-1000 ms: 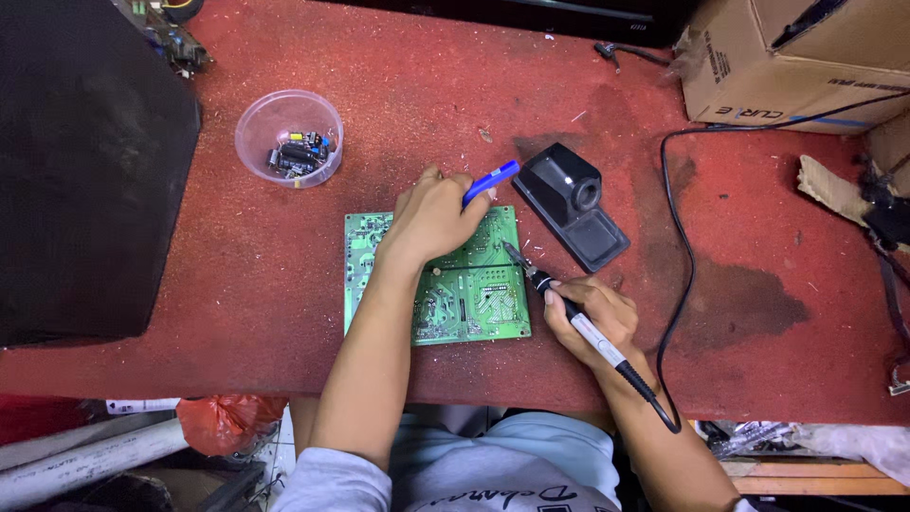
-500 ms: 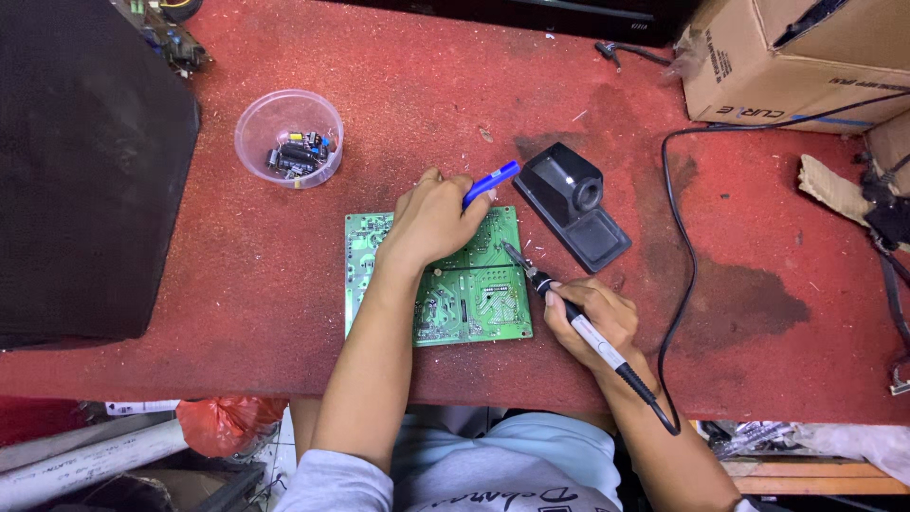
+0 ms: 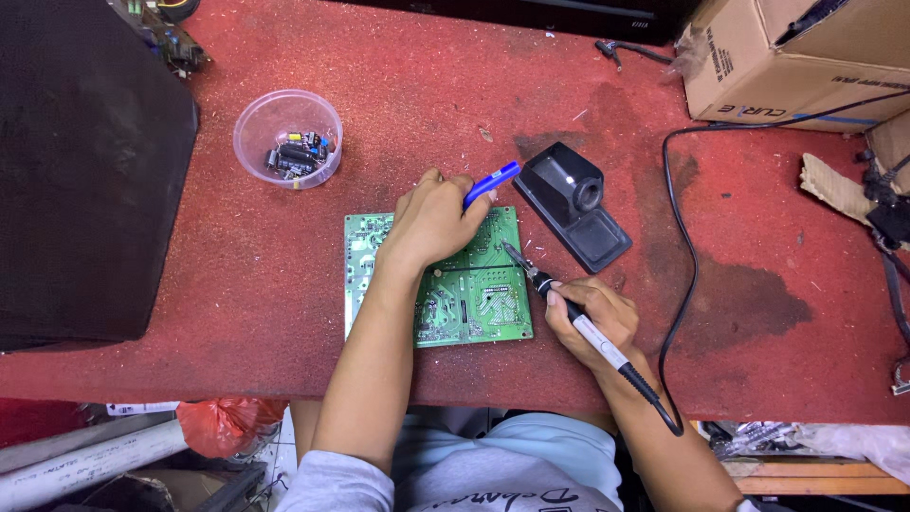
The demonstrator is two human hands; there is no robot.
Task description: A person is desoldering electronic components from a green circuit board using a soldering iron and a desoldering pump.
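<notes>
A green circuit board [image 3: 474,303] lies flat on the red table top [image 3: 237,284] in front of me. My left hand [image 3: 431,220] rests on the board's upper part and is closed around a small blue tool [image 3: 493,183] that sticks out to the upper right. My right hand [image 3: 588,318] grips a soldering iron [image 3: 569,308] like a pen. Its tip touches the board near the right edge. The iron's black cable [image 3: 678,284] runs from the handle up across the table.
A black soldering iron stand [image 3: 573,204] sits right of the board. A clear plastic bowl [image 3: 287,139] with small electronic parts stands at upper left. A large black panel [image 3: 85,161] covers the left side. Cardboard boxes [image 3: 796,57] fill the upper right corner.
Both hands stay almost where they were. The soldering iron tip remains on the board's right part, and the left hand keeps pressing down on the board.
</notes>
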